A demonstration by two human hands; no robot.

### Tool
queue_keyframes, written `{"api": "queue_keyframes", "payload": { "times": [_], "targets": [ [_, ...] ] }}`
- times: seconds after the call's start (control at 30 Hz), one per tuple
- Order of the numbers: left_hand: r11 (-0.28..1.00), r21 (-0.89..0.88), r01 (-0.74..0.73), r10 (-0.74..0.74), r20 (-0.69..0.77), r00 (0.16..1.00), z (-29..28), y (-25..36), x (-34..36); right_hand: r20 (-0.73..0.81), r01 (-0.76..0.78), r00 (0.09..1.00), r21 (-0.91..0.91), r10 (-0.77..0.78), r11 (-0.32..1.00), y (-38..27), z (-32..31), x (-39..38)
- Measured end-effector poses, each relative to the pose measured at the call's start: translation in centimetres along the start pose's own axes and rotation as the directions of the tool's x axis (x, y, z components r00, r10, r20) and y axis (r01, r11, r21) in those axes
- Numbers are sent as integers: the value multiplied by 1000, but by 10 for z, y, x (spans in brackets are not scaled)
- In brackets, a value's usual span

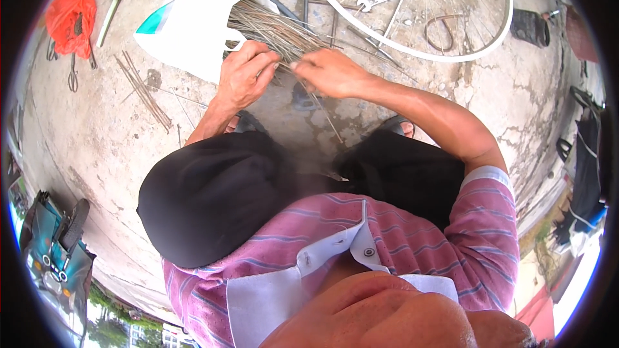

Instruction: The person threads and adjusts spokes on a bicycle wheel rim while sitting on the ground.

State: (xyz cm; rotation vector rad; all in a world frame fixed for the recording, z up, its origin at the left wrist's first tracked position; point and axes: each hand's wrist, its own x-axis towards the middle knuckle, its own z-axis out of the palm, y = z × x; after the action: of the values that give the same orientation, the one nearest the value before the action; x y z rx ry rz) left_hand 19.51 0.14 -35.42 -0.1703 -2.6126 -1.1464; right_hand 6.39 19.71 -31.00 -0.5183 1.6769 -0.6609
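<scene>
A bundle of thin, rusty wheel spokes (pixel 274 26) sticks out of a white plastic bag (pixel 187 29) with a green patch, lying on the ground ahead. At the near edge of the bundle, my left hand (pixel 246 76) is closed, thumb and fingers pinching a thin spoke. Just right of it, my right hand (pixel 332 72) is closed round spokes too, its fingertips close to the left ones. One loose spoke (pixel 330 121) slants down from between the hands toward my feet. The fingers partly hide what they grip.
Beyond my right hand lies a white wheel rim (pixel 412 58) with spokes; a wrench (pixel 380 0) rests inside its circle. Several loose spokes (pixel 145 93) lie at left. A red plastic bag (pixel 72 18) is at far left, a black cylinder (pixel 530 28) at far right.
</scene>
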Motion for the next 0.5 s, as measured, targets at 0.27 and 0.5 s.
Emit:
{"api": "queue_keyframes", "payload": {
  "times": [0.27,0.5],
  "targets": [
    [1000,10,17,-17,17,1000,0,-5,-6,-130,117,980,-236,-151,965,2,2,-2],
    [999,22,28,-29,10,1000,-3,-2,-6,105,-155,986,251,132,956,4,-1,8]
  ]
}}
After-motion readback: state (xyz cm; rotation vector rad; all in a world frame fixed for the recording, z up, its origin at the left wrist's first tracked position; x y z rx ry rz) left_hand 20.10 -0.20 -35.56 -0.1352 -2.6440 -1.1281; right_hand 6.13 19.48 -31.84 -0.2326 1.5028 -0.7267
